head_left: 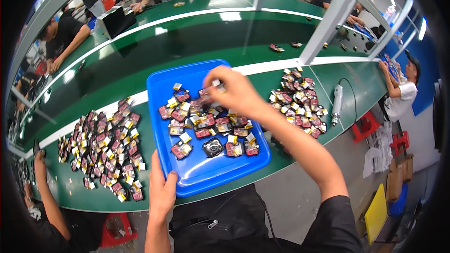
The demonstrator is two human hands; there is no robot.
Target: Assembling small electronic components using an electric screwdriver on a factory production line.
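A blue plastic tray (206,188) sits at the near edge of the green bench, tilted a little in the view. My left hand (162,188) grips its near left rim, thumb on top. Inside lie several small electronic units (182,149), black-cased with red faces and yellow-and-white tabs. One black unit (212,147) shows a round dark face instead. Above the tray's far right part, my right hand (233,91) has its fingers closed on a small electronic unit (216,84); the fingers cover most of it, and a white tab shows.
Heaps of similar units lie left (105,145) and right (300,103) of the tray. A white corded hand tool (337,104) rests farther right. Behind the tray runs a green conveyor belt (197,37) with metal posts (330,18). Co-workers sit along both sides; red stools (366,126) stand right.
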